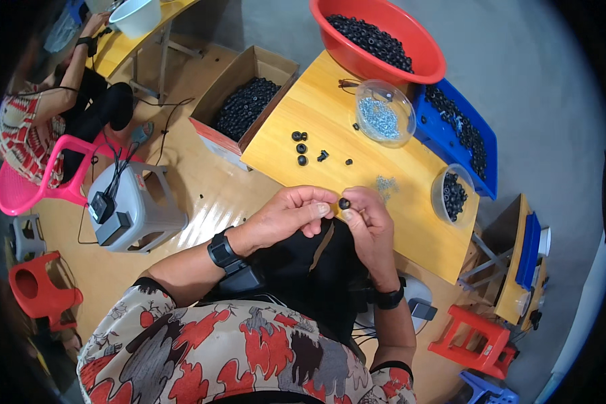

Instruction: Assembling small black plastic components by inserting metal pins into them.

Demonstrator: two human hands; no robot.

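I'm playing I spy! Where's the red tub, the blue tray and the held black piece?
Red tub (421, 50), head view: inner wall.
Blue tray (444, 140), head view: bare bottom.
Black piece (344, 203), head view: visible middle.

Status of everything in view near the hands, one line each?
Right hand: closed on small black part
Small black part: held, off the table
Left hand: fingertips beside that part, contact unclear
Red basin: open, partly filled, black parts
Clear tub: open, silvery pieces inside
Blue tray: open, black parts spread inside
Clear bowl: open, black parts inside
Cardboard box: open, black parts inside
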